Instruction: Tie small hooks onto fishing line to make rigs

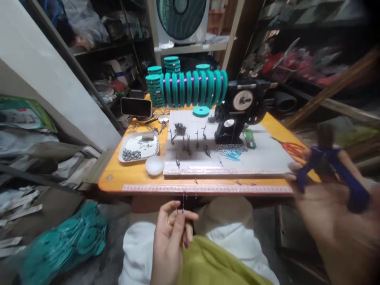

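My left hand [172,233] is held over my lap, below the table's front edge, with thumb and fingers pinched on a thin wire with small beads [182,204]. My right hand [332,206] is at the right, blurred by motion, and wraps around blue-handled pliers [323,166] just off the table's right corner. On the white board [267,156] lie small dark wire pieces [187,142] and a pile of blue pins [231,152].
An orange table [130,174] carries a black winding machine [237,114], a row of teal spools [192,87], a metal tray of small parts [138,147], a white dish [154,165], a phone [135,107] and red scissors [292,149]. Teal spools [65,241] lie on the floor at left. Shelves stand behind.
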The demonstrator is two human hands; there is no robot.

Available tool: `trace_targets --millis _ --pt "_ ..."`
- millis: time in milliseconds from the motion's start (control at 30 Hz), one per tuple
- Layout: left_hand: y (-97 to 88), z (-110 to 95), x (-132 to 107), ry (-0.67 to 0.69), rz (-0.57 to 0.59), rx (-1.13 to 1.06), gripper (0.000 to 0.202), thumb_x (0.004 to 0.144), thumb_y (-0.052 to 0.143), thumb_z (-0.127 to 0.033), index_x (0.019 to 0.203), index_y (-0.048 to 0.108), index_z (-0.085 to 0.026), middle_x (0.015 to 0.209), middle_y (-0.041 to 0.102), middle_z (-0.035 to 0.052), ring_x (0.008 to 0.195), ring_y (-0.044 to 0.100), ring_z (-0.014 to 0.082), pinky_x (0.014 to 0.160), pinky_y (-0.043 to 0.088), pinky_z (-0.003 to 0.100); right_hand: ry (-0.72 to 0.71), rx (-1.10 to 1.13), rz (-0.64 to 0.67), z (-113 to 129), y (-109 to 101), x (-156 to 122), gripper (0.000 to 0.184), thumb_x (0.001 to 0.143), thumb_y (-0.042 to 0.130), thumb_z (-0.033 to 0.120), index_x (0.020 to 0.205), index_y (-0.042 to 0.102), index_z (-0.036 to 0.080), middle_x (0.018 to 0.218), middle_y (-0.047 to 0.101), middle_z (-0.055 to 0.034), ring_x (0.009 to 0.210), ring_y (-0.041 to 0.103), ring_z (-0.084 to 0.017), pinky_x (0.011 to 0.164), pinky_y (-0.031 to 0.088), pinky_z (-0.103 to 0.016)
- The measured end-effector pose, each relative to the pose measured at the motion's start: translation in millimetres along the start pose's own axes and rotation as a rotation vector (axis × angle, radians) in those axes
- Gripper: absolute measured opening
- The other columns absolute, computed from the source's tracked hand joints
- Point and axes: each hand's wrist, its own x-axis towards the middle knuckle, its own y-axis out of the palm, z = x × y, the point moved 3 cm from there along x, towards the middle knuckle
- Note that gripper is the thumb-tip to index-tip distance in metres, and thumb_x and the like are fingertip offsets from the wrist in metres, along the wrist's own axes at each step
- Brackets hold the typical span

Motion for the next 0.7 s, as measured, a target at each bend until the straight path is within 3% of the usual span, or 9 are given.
trace_targets --millis 67,200,267,367,500,700 --pt "-1.7 -3.3 0.9 -0.077 0.014 -0.042 0.042 0.08 0.078 -0.041 0.106 0.054 -0.018 0.086 0.074 0.0063 0.05 0.052 0.005 0.045 0.036 0.014 0.198 0.367 0.135 14.2 7.2 -20.0 0.068 0.097 -0.007 0.049 0.154 0.03 0.04 0.142 0.056 -0.0124 0.088 0.07 -0.03 0.052 0.046 -0.046" --pt "-3.6 -6.3 2.1 -0.172 0.029 -0.104 0.035 0.078 0.081 -0.036 0.093 0.058 -0.015 0.084 0.075 0.0062 0.049 0.054 0.0036 0.044 0.035 0.012 0.697 1.043 0.463 42.4 30.8 -66.9 0.065 0.095 0.014 0.064 0.135 0.058 0.037 0.127 0.061 -0.0159 0.06 0.054 -0.022 0.038 0.034 -0.036" --pt "-4.1 -7.1 3.0 -0.179 0.033 -0.126 0.032 0.077 0.081 -0.035 0.088 0.059 -0.014 0.075 0.074 0.0043 0.046 0.052 0.0029 0.044 0.035 0.012 0.816 1.216 0.621 54.6 37.9 -86.0 0.055 0.089 0.037 0.068 0.129 0.061 0.038 0.115 0.063 -0.0126 0.064 0.052 -0.021 0.044 0.042 -0.034" --pt "-4.9 -7.7 3.7 -0.176 0.051 -0.133 0.028 0.079 0.079 -0.034 0.085 0.061 -0.014 0.065 0.069 0.001 0.044 0.045 0.0014 0.044 0.032 0.011 0.918 1.337 0.773 62.4 43.7 -106.0 0.064 0.075 0.064 0.061 0.132 0.06 0.031 0.106 0.063 -0.0115 0.075 0.054 -0.022 0.061 0.05 -0.036" --pt "-7.7 -9.6 3.1 -0.1 0.038 -0.059 0.028 0.083 0.075 -0.039 0.082 0.063 -0.013 0.059 0.065 -0.0012 0.044 0.042 0.0018 0.044 0.031 0.012 0.772 1.037 0.917 57.8 50.5 -117.8 0.054 0.083 0.062 0.054 0.128 0.063 0.023 0.102 0.066 -0.0118 0.083 0.058 -0.023 0.078 0.052 -0.038" --pt "-15.9 -12.0 4.8 -0.04 -0.04 -0.039 0.033 0.083 0.072 -0.045 0.076 0.059 -0.015 0.055 0.062 -0.0025 0.042 0.042 0.003 0.043 0.033 0.013 0.221 0.508 1.065 60.1 61.1 -121.6 0.05 0.097 0.049 0.043 0.145 0.047 0.027 0.13 0.059 -0.0137 0.115 0.056 -0.03 0.104 0.042 -0.049"
